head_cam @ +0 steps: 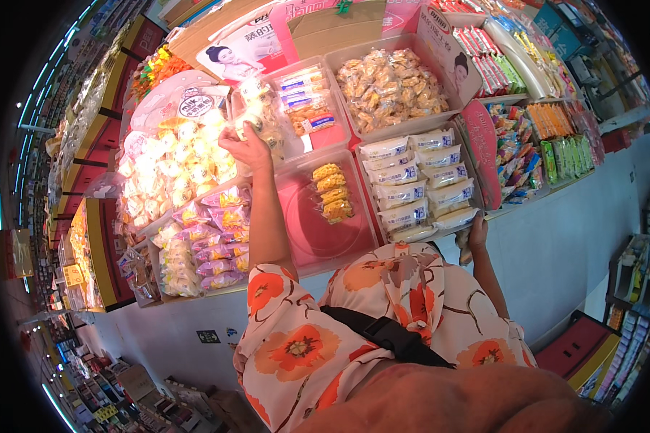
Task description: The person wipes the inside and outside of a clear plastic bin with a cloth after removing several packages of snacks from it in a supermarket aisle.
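Observation:
My left hand (247, 147) reaches over a clear plastic bin of round wrapped buns (265, 122); its thumb and fingers touch or hover by the buns, and whether it grips one is unclear in the glare. Down at the right, my right hand (477, 233) is at the front corner of a bin of white-wrapped cakes (403, 192), its fingers partly hidden. Between my arms lies a red-bottomed clear bin (298, 227) with several yellow wrapped pastries (333, 194). Purple-wrapped snacks (222, 243) lie left of my left forearm.
Wrapped brown pastries (390, 86) fill a bin at the back. Brightly lit wrapped buns (179, 162) are heaped at the left. A pink sign panel (479, 154) stands beside bins of colourful packets (514, 151) at the right. Cardboard display boxes (336, 30) rise behind.

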Tool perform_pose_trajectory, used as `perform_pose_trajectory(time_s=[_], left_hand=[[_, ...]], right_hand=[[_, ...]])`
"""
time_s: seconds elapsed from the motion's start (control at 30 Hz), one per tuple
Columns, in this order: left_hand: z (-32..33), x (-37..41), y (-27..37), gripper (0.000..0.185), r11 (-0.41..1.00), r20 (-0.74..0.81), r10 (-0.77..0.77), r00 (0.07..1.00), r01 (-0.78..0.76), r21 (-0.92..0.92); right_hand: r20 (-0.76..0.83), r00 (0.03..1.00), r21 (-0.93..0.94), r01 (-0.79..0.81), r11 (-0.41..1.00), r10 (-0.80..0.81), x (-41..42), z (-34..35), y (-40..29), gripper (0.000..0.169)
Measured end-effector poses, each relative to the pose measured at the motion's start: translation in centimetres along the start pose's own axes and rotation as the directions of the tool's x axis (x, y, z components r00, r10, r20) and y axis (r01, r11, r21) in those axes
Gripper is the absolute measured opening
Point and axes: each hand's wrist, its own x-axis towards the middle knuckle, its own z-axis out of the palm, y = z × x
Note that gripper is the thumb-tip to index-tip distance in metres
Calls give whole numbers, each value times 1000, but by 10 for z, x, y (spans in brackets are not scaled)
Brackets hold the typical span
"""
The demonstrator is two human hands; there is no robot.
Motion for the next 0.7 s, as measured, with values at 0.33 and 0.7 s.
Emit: perform_pose_trajectory(time_s=[0.33, 0.7], left_hand=[[-24, 33, -18, 55, 787, 241, -286, 927, 84, 612], [-20, 45, -30, 60, 748, 263, -313, 913, 66, 661]], right_hand=[[50, 994, 30, 97, 995, -98, 30, -19, 55, 55], [55, 992, 8, 115, 993, -116, 23, -14, 42, 59]])
